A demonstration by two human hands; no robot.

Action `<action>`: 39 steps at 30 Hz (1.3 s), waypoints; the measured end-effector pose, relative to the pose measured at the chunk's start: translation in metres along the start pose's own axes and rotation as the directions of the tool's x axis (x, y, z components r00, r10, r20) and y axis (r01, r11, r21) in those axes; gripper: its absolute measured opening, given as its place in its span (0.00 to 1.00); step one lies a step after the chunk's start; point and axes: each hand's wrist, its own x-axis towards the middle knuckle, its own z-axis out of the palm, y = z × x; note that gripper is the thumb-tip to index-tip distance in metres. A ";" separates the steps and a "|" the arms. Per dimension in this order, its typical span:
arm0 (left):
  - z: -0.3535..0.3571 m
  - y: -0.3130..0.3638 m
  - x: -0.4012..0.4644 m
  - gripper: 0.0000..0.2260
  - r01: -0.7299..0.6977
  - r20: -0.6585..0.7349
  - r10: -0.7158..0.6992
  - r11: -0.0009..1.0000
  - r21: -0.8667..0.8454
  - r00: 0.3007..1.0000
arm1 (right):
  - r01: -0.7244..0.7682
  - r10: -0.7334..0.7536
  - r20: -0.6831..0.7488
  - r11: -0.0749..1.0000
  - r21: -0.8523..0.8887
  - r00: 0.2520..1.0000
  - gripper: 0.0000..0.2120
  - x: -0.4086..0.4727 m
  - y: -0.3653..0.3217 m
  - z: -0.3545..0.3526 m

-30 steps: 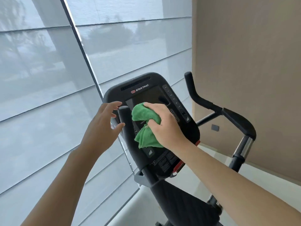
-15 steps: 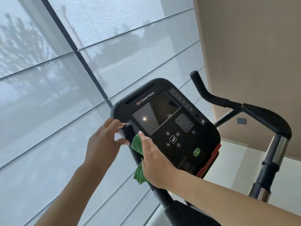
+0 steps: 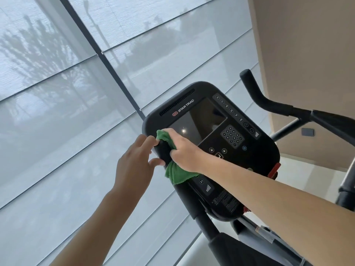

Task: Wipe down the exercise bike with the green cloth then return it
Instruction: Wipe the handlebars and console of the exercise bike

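Both hands' fingers (image 3: 173,134) wrap green cloth (image 3: 177,172) around handlebar (image 3: 163,151).

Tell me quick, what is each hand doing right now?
Left hand: fingers curled on the top of the black handlebar, gripping it.
Right hand: gripping the green cloth, wrapped around that handlebar.

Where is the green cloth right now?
In the head view, centre frame: the green cloth is wrapped round the bike's left black handlebar grip, held by the right hand.
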 end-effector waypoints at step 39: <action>0.006 0.000 -0.004 0.19 0.000 -0.054 -0.008 0.990 -0.138 0.999 | -0.423 0.446 0.002 0.849 -0.316 0.895 0.24 -0.123 0.018 0.036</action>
